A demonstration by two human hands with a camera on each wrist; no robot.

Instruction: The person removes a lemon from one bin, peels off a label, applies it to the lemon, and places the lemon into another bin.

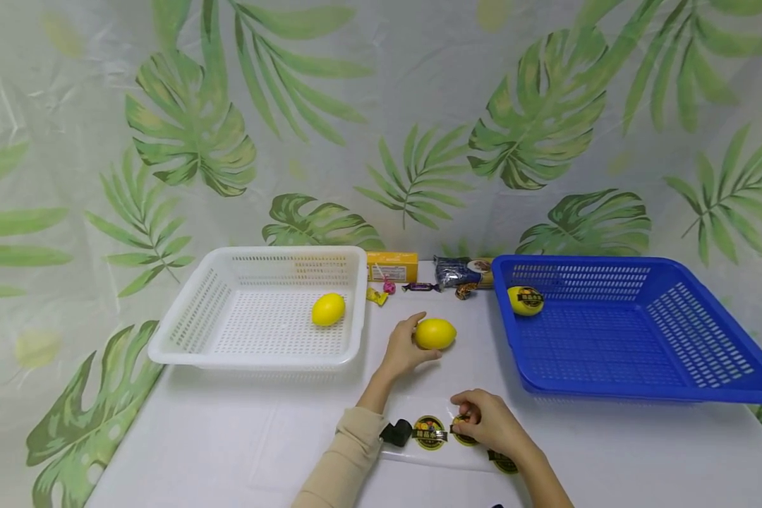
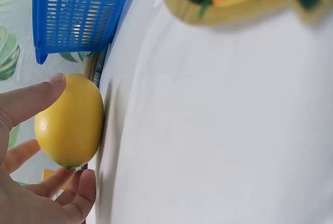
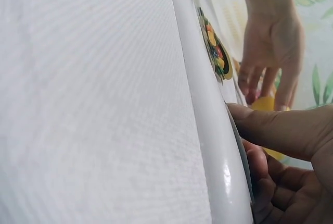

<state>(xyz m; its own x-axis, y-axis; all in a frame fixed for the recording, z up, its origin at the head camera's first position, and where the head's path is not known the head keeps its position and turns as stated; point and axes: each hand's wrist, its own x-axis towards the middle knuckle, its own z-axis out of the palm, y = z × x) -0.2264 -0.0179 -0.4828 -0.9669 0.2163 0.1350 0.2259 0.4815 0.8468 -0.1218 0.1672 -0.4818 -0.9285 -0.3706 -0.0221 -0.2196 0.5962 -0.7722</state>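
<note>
A yellow lemon [image 1: 435, 334] lies on the white table between two baskets. My left hand [image 1: 406, 347] holds it from the left, the thumb on its near side and the fingers on its far side; in the left wrist view the lemon [image 2: 73, 122] shows no label. Nearer to me, a pale strip bears round black-and-gold fruit stickers [image 1: 430, 433]. My right hand [image 1: 492, 421] pinches a sticker [image 1: 464, 432] on this strip between thumb and fingers. In the right wrist view those fingertips partly hide the strip's edge.
At left stands a white basket [image 1: 257, 358] with an unlabelled lemon [image 1: 328, 310]. A blue basket [image 1: 648, 388] at right contains a lemon [image 1: 525, 300] with a sticker. Along the back lie a yellow box [image 1: 391, 267], wrapped sweets [image 1: 421, 287] and a dark blue packet [image 1: 452, 272].
</note>
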